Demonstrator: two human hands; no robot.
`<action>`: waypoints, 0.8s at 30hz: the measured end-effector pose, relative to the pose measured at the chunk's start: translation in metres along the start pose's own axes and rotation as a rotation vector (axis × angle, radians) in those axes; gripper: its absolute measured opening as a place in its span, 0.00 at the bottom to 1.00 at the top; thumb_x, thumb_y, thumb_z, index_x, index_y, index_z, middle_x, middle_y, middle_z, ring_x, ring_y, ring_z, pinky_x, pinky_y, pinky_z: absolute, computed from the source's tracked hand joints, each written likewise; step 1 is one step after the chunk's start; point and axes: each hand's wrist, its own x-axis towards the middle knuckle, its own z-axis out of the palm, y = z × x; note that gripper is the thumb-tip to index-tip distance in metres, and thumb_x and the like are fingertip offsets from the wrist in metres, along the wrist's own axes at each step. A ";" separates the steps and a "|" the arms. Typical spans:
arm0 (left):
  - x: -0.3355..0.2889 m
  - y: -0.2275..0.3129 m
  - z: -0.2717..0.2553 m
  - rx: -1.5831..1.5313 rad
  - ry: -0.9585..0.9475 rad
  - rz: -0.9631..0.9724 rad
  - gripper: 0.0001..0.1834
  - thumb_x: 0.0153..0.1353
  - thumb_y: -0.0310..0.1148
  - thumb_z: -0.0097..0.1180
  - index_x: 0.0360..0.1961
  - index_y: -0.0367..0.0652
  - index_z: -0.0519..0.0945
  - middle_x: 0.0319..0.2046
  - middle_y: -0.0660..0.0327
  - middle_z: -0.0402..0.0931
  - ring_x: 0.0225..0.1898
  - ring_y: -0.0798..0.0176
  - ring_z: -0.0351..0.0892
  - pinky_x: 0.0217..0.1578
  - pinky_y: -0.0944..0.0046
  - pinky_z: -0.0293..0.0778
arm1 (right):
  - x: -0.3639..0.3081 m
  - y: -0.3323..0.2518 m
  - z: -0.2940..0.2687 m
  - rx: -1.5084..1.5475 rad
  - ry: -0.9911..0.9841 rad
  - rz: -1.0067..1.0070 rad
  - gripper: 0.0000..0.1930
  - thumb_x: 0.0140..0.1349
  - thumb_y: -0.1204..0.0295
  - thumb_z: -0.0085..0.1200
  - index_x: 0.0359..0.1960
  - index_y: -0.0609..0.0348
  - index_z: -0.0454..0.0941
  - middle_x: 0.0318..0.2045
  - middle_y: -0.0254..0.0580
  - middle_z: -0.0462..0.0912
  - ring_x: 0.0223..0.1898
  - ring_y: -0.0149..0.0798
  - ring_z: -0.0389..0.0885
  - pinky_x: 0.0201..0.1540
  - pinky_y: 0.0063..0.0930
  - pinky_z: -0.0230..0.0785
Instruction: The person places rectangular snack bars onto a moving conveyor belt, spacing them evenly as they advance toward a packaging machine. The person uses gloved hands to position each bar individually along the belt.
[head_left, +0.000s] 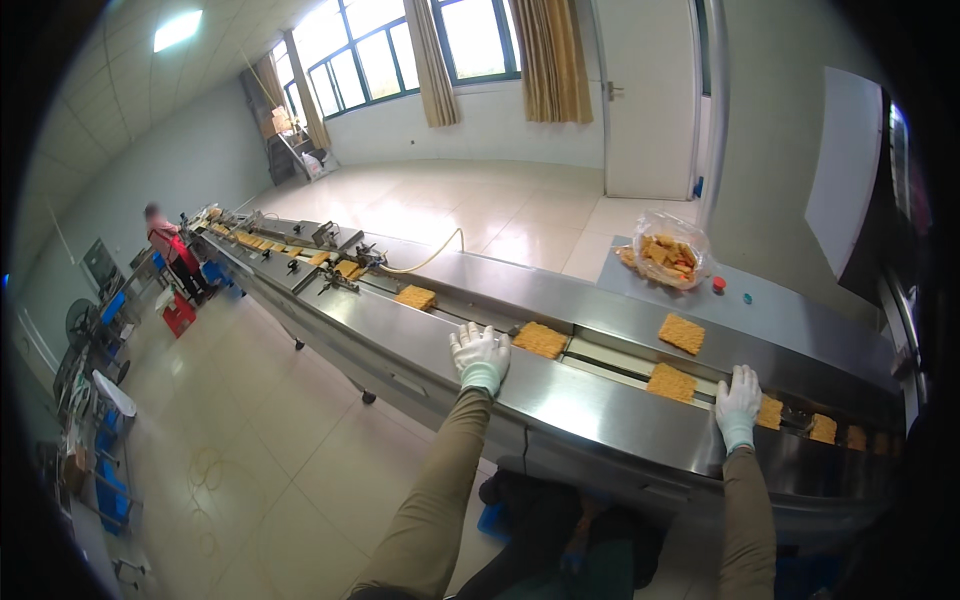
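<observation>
Both my hands wear white gloves. My left hand (480,357) lies flat with fingers spread on the near steel edge of the conveyor (600,397), holding nothing. Just right of it, in the channel, is a square golden noodle cake (541,340). My right hand (739,402) reaches over the same edge farther right, fingers stretched out. One noodle cake (769,412) sits close against its right side; I cannot tell if they touch. Another noodle cake (671,382) lies in the channel between my hands. A further noodle cake (681,334) rests on the far steel ledge.
An open clear bag (668,250) of broken noodle pieces stands on a grey side table (790,300), near a red cap (719,285). A guide mechanism (345,262) with a yellowish hose crosses the conveyor at left. Beyond it, a person in red (176,250) stands at the far end.
</observation>
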 end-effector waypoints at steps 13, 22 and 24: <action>0.002 0.000 0.001 0.007 0.001 0.000 0.28 0.64 0.54 0.36 0.58 0.51 0.72 0.65 0.53 0.60 0.68 0.53 0.53 0.68 0.50 0.40 | 0.001 0.001 0.002 0.008 0.021 -0.011 0.22 0.59 0.63 0.48 0.53 0.62 0.70 0.57 0.50 0.70 0.61 0.50 0.62 0.63 0.43 0.55; 0.004 -0.004 0.011 -0.031 0.142 0.039 0.23 0.62 0.51 0.42 0.48 0.50 0.78 0.60 0.51 0.67 0.64 0.48 0.60 0.66 0.48 0.47 | 0.001 -0.001 0.003 0.005 0.042 -0.019 0.23 0.58 0.63 0.50 0.53 0.62 0.70 0.57 0.48 0.70 0.61 0.50 0.62 0.62 0.43 0.56; 0.004 -0.006 0.012 -0.031 0.145 0.036 0.23 0.62 0.51 0.43 0.49 0.50 0.77 0.60 0.51 0.67 0.64 0.49 0.60 0.66 0.49 0.47 | 0.001 -0.002 0.002 0.009 0.036 -0.021 0.23 0.58 0.63 0.50 0.53 0.62 0.70 0.57 0.48 0.70 0.61 0.49 0.62 0.62 0.43 0.56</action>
